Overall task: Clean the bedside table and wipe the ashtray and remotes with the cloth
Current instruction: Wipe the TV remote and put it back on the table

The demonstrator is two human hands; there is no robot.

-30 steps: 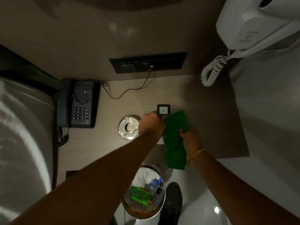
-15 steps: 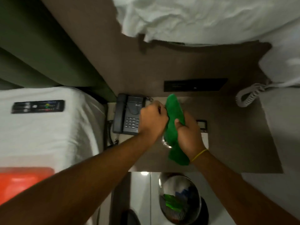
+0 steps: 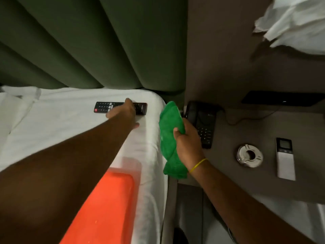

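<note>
My left hand (image 3: 125, 112) reaches over the white bed and lies on a black TV remote (image 3: 103, 107), fingers spread across its right half; I cannot tell whether it grips it. My right hand (image 3: 187, 140) holds a bunched green cloth (image 3: 169, 136) in the air between bed and bedside table. On the brown bedside table (image 3: 228, 173) rest a round metal ashtray (image 3: 249, 155) and, to its right, a white remote with a small screen (image 3: 284, 158).
A black desk phone (image 3: 202, 120) stands at the table's back left, its cord trailing right. A dark switch panel (image 3: 281, 99) is on the wall. An orange tray (image 3: 103, 208) lies on the bed. A green padded headboard (image 3: 88, 41) rises behind.
My view has swung left to the bed. My left hand left the cloth and reached onto the black remote. The ashtray and white remote now lie bare on the table.
</note>
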